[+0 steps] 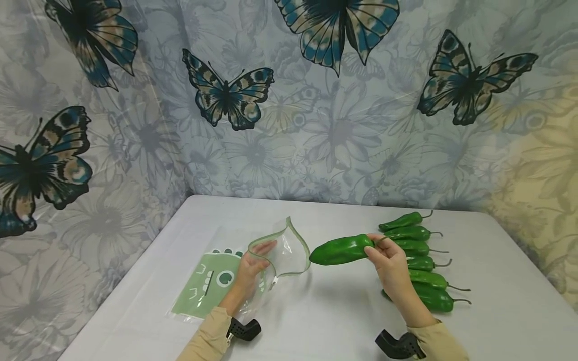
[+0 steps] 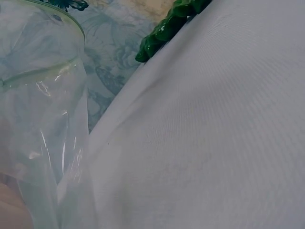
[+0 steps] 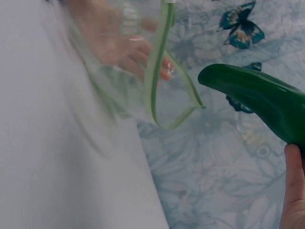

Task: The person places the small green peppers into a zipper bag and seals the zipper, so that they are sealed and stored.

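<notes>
My right hand (image 1: pixel 390 260) pinches a large green pepper (image 1: pixel 340 250) at its stem end, raised over the table. The pepper's tip points left and overlaps the edge of a clear zip bag (image 1: pixel 291 253) in the head view. That bag has a green zip rim, its mouth spread wide. My left hand (image 1: pixel 254 260) supports the bag with fairly straight fingers, partly seen through the plastic. In the right wrist view, the pepper (image 3: pixel 257 95) stands apart from the bag's green rim (image 3: pixel 152 86), and the left hand (image 3: pixel 119 43) shows behind the film.
Several green peppers (image 1: pixel 429 278) lie in a row on the right, stems pointing right. A bag printed with a green monster face (image 1: pixel 198 291) lies flat on the left. The white table (image 1: pixel 329 321) meets a butterfly-patterned cloth (image 1: pixel 334 165) behind it.
</notes>
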Motion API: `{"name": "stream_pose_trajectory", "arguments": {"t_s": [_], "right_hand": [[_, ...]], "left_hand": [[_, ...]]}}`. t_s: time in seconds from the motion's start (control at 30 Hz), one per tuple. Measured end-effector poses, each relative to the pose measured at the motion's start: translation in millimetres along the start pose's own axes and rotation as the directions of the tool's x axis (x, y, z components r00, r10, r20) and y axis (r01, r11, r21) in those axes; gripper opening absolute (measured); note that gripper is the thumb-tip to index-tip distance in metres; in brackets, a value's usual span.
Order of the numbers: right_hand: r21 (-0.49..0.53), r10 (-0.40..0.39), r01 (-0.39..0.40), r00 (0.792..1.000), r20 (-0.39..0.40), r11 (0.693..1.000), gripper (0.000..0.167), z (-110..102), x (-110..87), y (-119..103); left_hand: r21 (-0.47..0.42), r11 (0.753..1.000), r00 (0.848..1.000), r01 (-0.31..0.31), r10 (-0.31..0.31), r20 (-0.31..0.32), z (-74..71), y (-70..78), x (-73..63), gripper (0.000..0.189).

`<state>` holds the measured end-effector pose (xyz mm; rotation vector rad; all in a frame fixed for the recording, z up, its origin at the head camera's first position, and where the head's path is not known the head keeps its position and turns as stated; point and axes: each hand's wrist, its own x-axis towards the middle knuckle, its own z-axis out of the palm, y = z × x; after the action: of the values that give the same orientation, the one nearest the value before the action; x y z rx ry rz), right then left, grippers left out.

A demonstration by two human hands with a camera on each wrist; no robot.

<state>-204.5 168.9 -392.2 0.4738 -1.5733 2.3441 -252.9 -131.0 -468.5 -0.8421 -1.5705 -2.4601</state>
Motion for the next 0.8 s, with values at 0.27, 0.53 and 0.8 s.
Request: {"name": "stream_pose_trajectory", "arguments": {"t_s": [0.27, 0.53, 0.8], "right_hand": [[0.000, 0.038, -0.038, 0.999, 0.013, 0.999, 0.024, 6.6, 2.2, 9.9], [-0.008, 0.052, -0.052, 0.998, 0.026, 0.999, 0.022, 8.2, -2.0, 19.4], [-0.156, 0.059, -0.054, 0.998, 0.030, 0.986, 0.024, 16.9, -2.7, 28.0]], "left_hand": [[0.003, 1.000, 1.000, 0.004, -0.004, 0.022, 0.3, 0.1, -0.5, 0.057], [0.025, 1.000, 1.000, -0.004, 0.003, 0.031, -1.5, -1.9, -3.2, 0.054], [0.176, 0.983, 0.996, -0.041, 0.028, 0.080, -0.1, -0.5, 0.1, 0.053]]}}
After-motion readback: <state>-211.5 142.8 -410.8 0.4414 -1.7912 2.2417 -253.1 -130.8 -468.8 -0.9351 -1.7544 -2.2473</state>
